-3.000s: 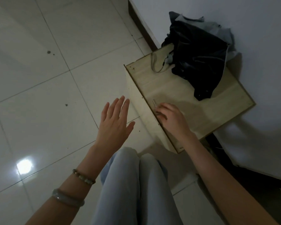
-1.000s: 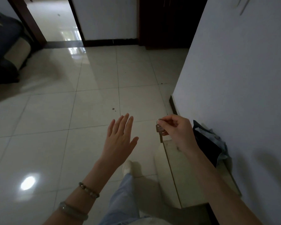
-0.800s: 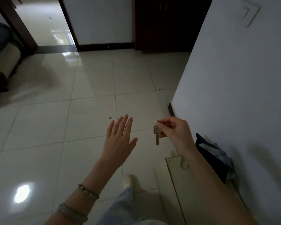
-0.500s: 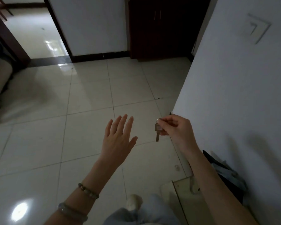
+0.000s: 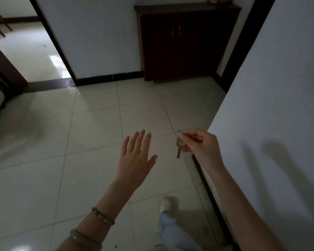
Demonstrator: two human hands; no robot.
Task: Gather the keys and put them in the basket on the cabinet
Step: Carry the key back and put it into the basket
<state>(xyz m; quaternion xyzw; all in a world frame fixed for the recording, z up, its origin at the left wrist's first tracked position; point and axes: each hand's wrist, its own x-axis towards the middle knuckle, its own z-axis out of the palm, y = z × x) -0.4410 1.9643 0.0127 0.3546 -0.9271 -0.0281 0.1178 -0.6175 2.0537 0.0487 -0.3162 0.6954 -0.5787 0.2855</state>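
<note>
From the head camera, I see my right hand up in front of me, close to the white wall. Its thumb and first finger are pinching the top of a key. The key hangs straight down from that pinch, out in the air above the tiled floor.

My left hand is empty. Its fingers are spread out flat and touch nothing.

I think the key is small, light, hard and made of metal. It will not bend or break. But it is smooth and thin, so it could slip out of a loose pinch or swing about as I walk. The wide flat top by the ring is the best place to hold it, and that is where I have it.

A dark cabinet stands far ahead against the wall. Something small sits on its top at the edge of the picture, but I cannot tell if it is the basket.
</note>
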